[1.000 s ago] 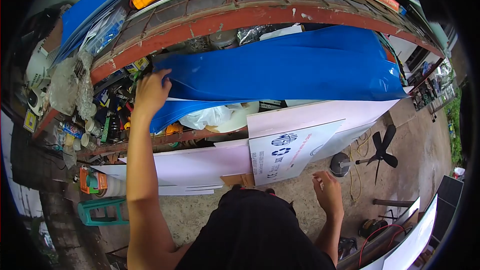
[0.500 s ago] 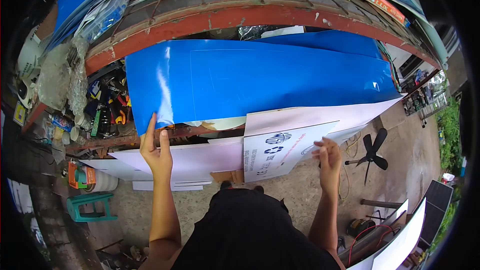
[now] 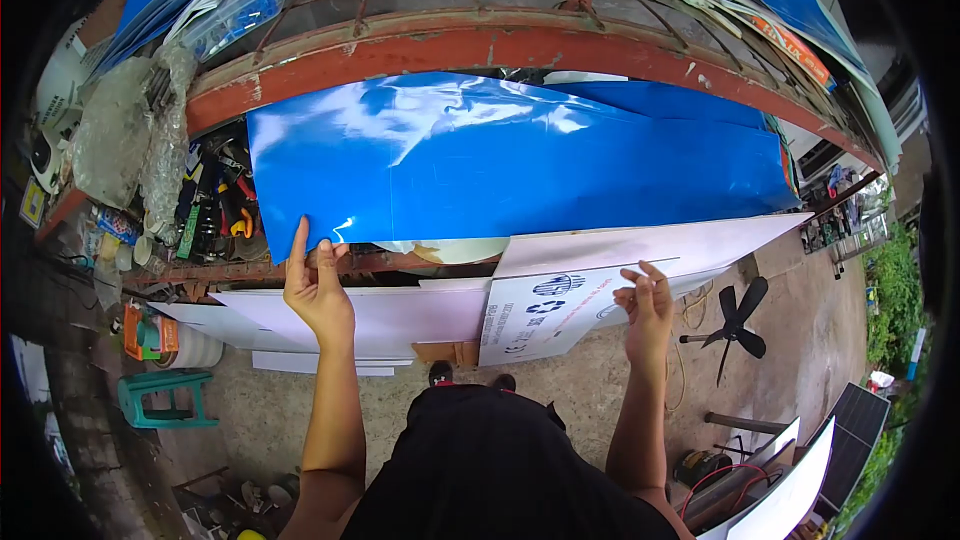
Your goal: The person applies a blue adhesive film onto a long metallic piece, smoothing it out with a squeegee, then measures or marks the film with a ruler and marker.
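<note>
A large glossy blue sheet (image 3: 480, 160) lies across the shelf under a red metal beam. My left hand (image 3: 318, 290) pinches its near left corner, index finger on top and thumb at the edge. My right hand (image 3: 648, 310) is raised in front of a white printed panel (image 3: 540, 310), its fingers bent but apart, with nothing visible in them. That panel leans against the shelf front, beside pinkish-white panels (image 3: 400, 315).
Tools (image 3: 215, 205) crowd the shelf left of the sheet. A green stool (image 3: 168, 400) stands at the lower left. On the right are a black fan blade (image 3: 737, 318), a cable and leaning panels (image 3: 790, 490). The red beam (image 3: 480, 47) crosses above.
The blue sheet's left part has shifted and bent, with bright reflections now across its top. My left hand is slightly lower, and my right hand's fingers have spread a little.
</note>
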`<state>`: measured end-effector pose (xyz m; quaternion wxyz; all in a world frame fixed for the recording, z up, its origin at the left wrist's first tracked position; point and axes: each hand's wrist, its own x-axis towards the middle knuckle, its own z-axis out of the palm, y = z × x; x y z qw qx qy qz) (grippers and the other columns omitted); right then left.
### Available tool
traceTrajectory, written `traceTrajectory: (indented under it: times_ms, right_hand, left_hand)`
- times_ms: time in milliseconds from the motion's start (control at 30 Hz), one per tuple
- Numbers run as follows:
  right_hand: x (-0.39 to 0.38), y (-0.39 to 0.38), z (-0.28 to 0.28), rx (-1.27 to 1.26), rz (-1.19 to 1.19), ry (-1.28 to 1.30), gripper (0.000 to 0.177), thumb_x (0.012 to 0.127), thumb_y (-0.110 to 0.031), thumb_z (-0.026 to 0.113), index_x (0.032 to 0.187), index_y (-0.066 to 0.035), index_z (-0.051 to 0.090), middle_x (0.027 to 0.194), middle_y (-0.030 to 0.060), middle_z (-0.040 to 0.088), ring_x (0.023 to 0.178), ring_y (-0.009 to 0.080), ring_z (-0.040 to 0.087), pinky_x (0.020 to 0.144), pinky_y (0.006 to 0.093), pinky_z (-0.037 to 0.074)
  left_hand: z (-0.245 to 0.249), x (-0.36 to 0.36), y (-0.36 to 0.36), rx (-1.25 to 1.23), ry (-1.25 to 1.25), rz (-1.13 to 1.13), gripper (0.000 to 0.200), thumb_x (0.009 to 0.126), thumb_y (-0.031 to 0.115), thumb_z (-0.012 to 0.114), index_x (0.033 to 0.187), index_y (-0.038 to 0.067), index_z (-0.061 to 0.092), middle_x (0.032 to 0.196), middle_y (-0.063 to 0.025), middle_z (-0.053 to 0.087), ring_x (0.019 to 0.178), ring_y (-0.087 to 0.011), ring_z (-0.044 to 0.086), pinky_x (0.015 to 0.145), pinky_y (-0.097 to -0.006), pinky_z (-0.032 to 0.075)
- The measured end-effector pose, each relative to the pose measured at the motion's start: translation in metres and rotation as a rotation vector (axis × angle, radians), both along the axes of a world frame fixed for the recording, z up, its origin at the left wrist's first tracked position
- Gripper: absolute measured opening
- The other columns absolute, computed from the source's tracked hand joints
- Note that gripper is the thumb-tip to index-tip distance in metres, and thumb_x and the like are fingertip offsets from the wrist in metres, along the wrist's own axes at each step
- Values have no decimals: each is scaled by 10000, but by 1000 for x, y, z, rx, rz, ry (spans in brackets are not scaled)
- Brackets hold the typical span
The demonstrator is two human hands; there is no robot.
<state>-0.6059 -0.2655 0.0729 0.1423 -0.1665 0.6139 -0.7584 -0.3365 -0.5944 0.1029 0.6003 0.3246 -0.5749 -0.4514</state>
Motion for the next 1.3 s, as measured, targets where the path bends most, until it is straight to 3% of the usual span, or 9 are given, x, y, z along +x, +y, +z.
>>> traceTrajectory:
  times_ms: [333, 467, 667, 800, 900, 1000, 1167, 1233, 1300]
  right_hand:
    - [5, 20, -2, 74, -103, -36, 335, 1082, -203, 569, 1366, -27, 548, 1178, 136, 691, 846, 109, 698, 801, 258, 567]
    - [9, 19, 3, 88, -154, -36, 325, 1071, -162, 578, 1329, 32, 544, 1116, 167, 719, 835, 140, 712, 761, 261, 582]
    - [9, 28, 3, 40, -167, -30, 371, 1053, -174, 612, 1359, 22, 538, 1127, 151, 707, 836, 128, 703, 776, 252, 573]
    - [-3, 44, 8, 37, -223, 7, 352, 1051, -142, 611, 1343, 42, 537, 1093, 160, 717, 869, 139, 707, 777, 254, 572]
    - [-30, 59, 24, 41, -297, 76, 331, 1052, -129, 607, 1326, 46, 547, 1064, 154, 724, 893, 161, 716, 775, 260, 574]
    - [-81, 79, 45, 52, -427, 173, 337, 1049, -167, 617, 1328, 18, 573, 1065, 130, 724, 833, 170, 719, 736, 274, 581]
    - [-199, 115, 75, 221, -661, 78, 480, 1009, -342, 690, 1301, 28, 599, 1048, 129, 729, 767, 178, 707, 644, 285, 575]
    - [-235, 125, 81, 231, -680, 37, 501, 998, -369, 702, 1287, 28, 609, 1015, 123, 735, 730, 176, 700, 604, 282, 569]
    - [-260, 129, 90, 364, -682, -11, 451, 995, -361, 706, 1216, 28, 654, 905, 100, 741, 625, 159, 669, 522, 257, 538]
  left_hand:
    - [41, -17, -6, -8, 63, -91, 505, 1030, 45, 637, 1509, -9, 488, 1123, -110, 673, 908, -102, 673, 849, -260, 598]
    - [64, -29, -8, -31, 84, -65, 538, 1035, 20, 602, 1547, 8, 440, 1158, -118, 667, 944, -124, 670, 867, -286, 607]
    - [60, -32, -35, -41, 95, -24, 535, 1044, -3, 568, 1559, 14, 425, 1362, -151, 593, 1011, -142, 655, 888, -304, 605]
    - [46, -28, -37, -43, -20, 55, 558, 1041, 31, 597, 1571, 42, 423, 1385, -125, 566, 1031, -149, 629, 898, -310, 584]
    - [43, -22, -30, -138, -315, 151, 607, 1017, 134, 672, 1572, 63, 438, 1252, -144, 580, 921, -162, 600, 807, -309, 541]
    - [53, -17, -23, -74, -475, 103, 589, 1009, 162, 688, 1552, 78, 475, 1256, -162, 571, 955, -162, 597, 765, -318, 517]
    - [41, -11, -36, -204, -573, 49, 570, 1001, 259, 703, 1524, 127, 518, 1356, -172, 587, 1078, -237, 590, 921, -373, 515]
    - [55, -12, -28, -488, -762, 181, 583, 970, 285, 725, 1500, 129, 539, 1484, -171, 529, 1278, -308, 506, 1072, -485, 424]
    - [64, -11, -29, -581, -859, 240, 614, 947, 330, 736, 1497, 136, 542, 1506, -166, 513, 1331, -343, 468, 1125, -505, 339]
